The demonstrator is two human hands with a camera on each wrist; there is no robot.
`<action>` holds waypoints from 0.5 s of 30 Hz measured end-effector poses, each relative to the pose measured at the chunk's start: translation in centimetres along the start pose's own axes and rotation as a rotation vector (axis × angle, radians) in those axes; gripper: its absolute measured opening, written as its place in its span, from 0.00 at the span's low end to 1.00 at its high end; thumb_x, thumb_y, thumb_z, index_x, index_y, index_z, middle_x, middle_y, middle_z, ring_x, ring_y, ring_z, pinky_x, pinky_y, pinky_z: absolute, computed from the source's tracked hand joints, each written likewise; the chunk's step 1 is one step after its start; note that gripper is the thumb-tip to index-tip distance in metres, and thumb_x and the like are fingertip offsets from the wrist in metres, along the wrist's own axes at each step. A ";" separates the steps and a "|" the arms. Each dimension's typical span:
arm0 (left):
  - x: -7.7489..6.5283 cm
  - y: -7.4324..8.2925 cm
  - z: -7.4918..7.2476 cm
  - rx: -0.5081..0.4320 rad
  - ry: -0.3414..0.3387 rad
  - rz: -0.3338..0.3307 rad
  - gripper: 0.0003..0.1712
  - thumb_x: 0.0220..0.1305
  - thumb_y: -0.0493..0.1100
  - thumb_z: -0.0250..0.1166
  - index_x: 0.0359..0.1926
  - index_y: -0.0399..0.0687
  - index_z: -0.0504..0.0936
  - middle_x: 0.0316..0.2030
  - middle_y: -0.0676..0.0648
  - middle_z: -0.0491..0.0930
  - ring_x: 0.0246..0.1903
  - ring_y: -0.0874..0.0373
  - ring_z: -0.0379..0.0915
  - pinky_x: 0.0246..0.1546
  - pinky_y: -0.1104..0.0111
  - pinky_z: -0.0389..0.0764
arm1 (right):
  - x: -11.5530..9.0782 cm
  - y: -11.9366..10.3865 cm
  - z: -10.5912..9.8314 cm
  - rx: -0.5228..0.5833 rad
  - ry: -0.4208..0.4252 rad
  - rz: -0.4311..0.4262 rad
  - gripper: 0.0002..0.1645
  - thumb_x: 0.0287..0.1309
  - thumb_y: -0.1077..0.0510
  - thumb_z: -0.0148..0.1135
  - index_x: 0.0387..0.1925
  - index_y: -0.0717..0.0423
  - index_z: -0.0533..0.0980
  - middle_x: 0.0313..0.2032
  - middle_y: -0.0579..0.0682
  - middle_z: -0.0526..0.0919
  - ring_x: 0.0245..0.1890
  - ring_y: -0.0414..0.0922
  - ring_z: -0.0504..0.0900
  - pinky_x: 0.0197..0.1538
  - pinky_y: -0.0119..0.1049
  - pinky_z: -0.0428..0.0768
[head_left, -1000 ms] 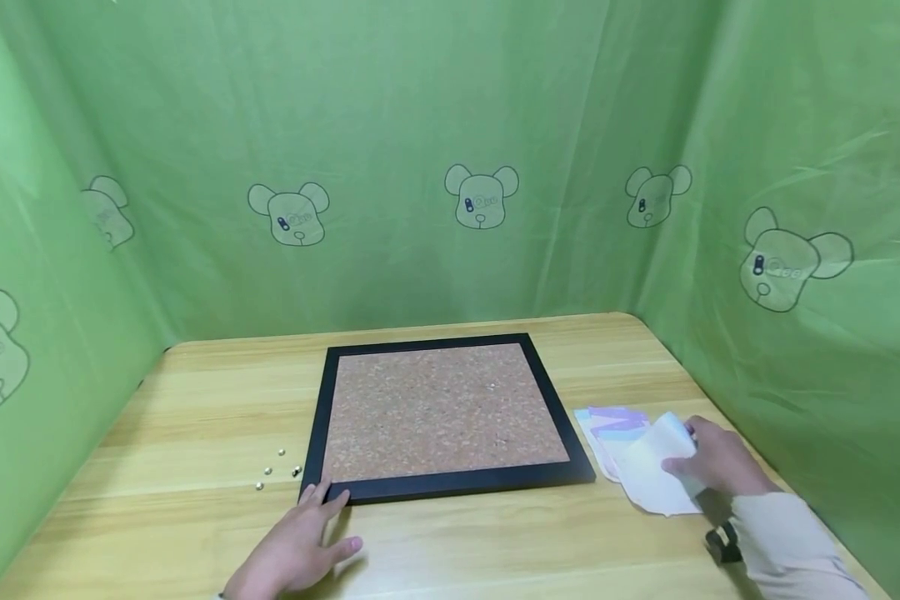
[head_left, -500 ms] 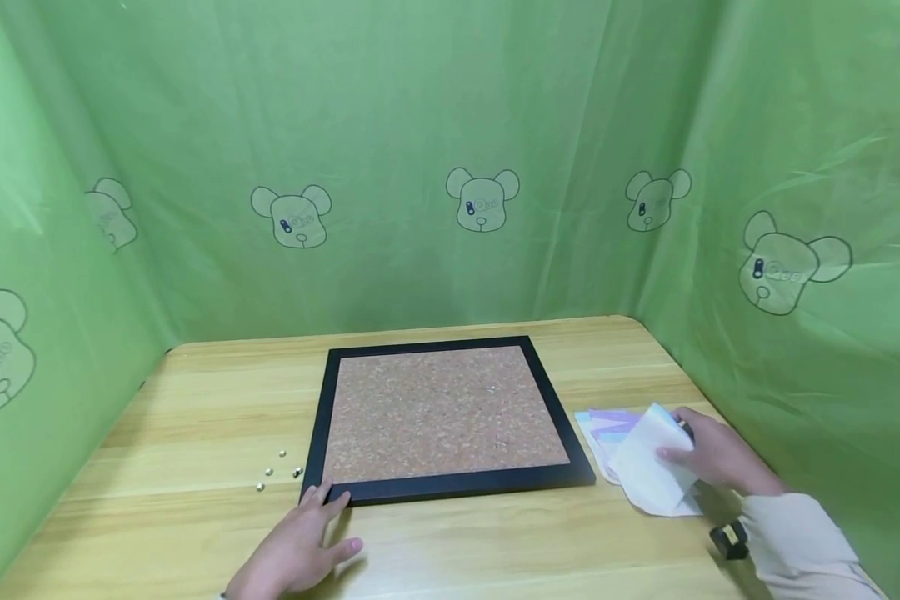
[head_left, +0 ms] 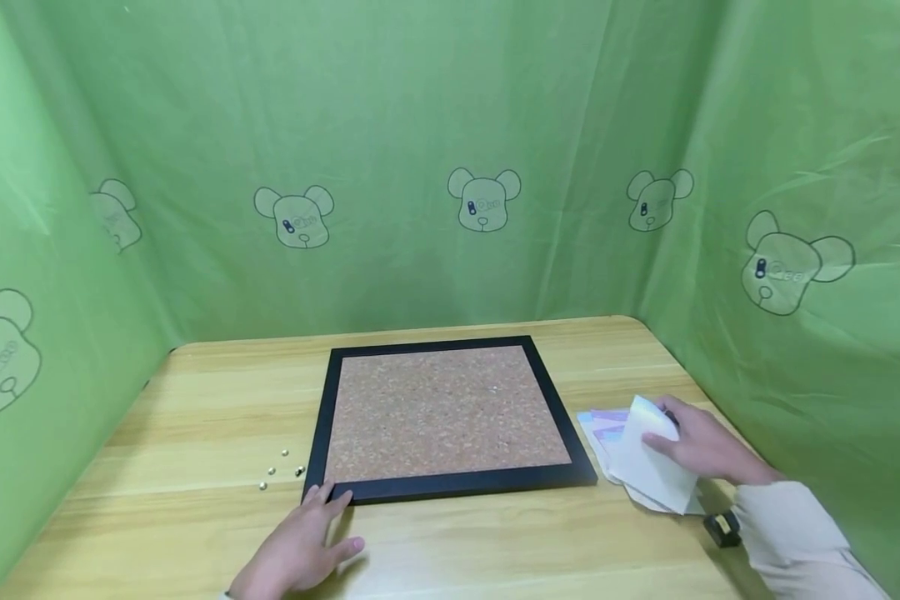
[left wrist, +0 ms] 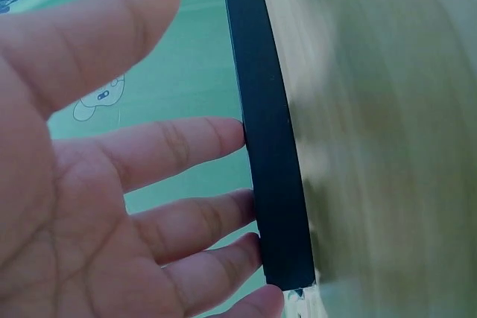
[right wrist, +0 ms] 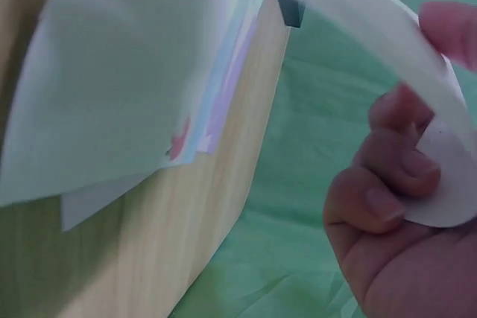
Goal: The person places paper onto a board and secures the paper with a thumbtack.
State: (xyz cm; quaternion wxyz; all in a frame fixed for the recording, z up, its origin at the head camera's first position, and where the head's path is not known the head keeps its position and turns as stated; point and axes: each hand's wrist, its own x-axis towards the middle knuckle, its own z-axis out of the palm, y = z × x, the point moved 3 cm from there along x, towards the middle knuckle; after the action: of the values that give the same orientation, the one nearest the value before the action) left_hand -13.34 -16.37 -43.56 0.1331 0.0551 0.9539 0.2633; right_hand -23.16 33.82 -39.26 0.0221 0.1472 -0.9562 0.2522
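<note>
A cork board (head_left: 450,412) with a black frame lies flat on the table. My left hand (head_left: 296,546) rests at its near left corner, fingers stretched out and touching the frame's edge; in the left wrist view the fingertips meet the black frame (left wrist: 272,124). To the board's right, my right hand (head_left: 708,446) pinches a white paper sheet (head_left: 648,458) between thumb and fingers. The right wrist view shows this sheet (right wrist: 112,87) bent, one end lifted in the curled fingers. Under and behind it lie other papers (head_left: 607,423) with lilac and light blue parts.
Several small shiny pieces, perhaps thumbtacks (head_left: 272,472), lie left of the board. The wooden table (head_left: 465,546) is enclosed by green curtains (head_left: 390,275) with bear-head prints. A small black device (head_left: 722,528) sits by the right wrist.
My right hand has moved left and slightly away from me, raising and folding over the white sheet it holds. The left hand and the board have stayed in place.
</note>
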 end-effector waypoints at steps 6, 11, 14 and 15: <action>-0.1 -0.1 0.1 0.016 0.007 0.002 0.41 0.57 0.59 0.68 0.65 0.39 0.71 0.70 0.30 0.54 0.68 0.28 0.47 0.62 0.35 0.54 | 0.9 -0.9 0.0 0.052 -0.007 -0.014 0.19 0.57 0.66 0.60 0.48 0.73 0.70 0.39 0.61 0.80 0.35 0.50 0.78 0.33 0.39 0.78; -0.3 0.0 0.1 0.012 0.019 0.012 0.41 0.58 0.58 0.68 0.65 0.39 0.71 0.70 0.31 0.53 0.68 0.29 0.47 0.62 0.35 0.54 | 1.6 -1.6 0.0 0.102 -0.016 -0.057 0.16 0.58 0.69 0.57 0.47 0.74 0.71 0.39 0.60 0.80 0.36 0.49 0.78 0.35 0.38 0.78; -0.2 0.0 0.1 0.012 0.026 0.020 0.41 0.58 0.58 0.68 0.65 0.38 0.71 0.70 0.31 0.54 0.68 0.29 0.47 0.62 0.35 0.54 | 2.0 -2.0 0.0 0.121 -0.023 -0.070 0.13 0.58 0.70 0.57 0.46 0.71 0.72 0.38 0.57 0.81 0.35 0.48 0.78 0.34 0.38 0.78; -0.2 0.0 0.1 0.013 0.028 0.022 0.41 0.58 0.57 0.68 0.65 0.38 0.71 0.70 0.31 0.54 0.68 0.29 0.47 0.62 0.35 0.54 | 2.0 -2.1 0.0 0.122 -0.026 -0.074 0.13 0.59 0.70 0.57 0.46 0.70 0.72 0.37 0.57 0.81 0.35 0.47 0.78 0.33 0.37 0.78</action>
State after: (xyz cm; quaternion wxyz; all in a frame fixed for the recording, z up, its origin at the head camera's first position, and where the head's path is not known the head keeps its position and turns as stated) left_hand -13.14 -16.34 -43.55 0.1166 0.0630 0.9567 0.2592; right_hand -24.50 31.54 -38.00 0.0099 0.1869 -0.9331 0.3072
